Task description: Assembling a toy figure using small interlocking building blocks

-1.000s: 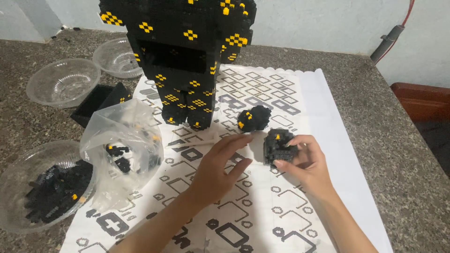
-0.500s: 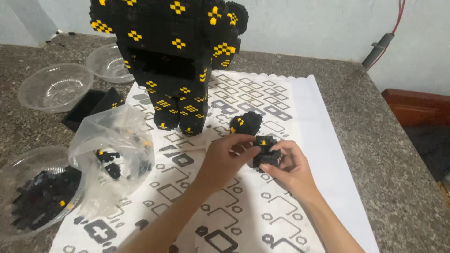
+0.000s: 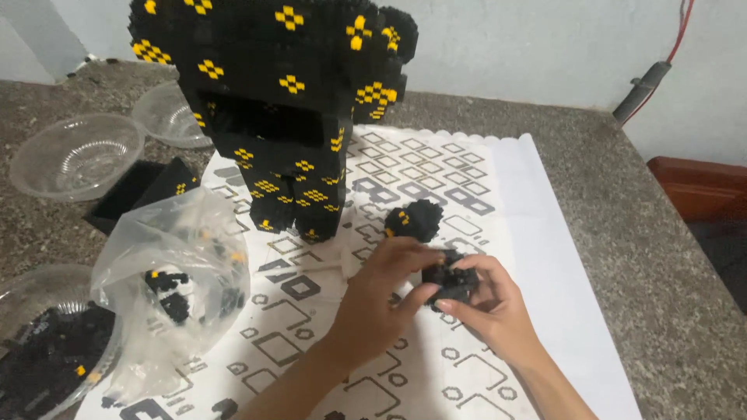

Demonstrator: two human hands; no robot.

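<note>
Both hands (image 3: 432, 292) still pinching small black block cluster (image 3: 450, 278), camera view shifted closer

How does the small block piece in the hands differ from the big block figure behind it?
The small block piece is held off the mat between both hands; the big block figure stands upright on the patterned mat. The small piece looks nearly all black; the big figure carries many yellow markings. Both are built of tiny black blocks.
</note>
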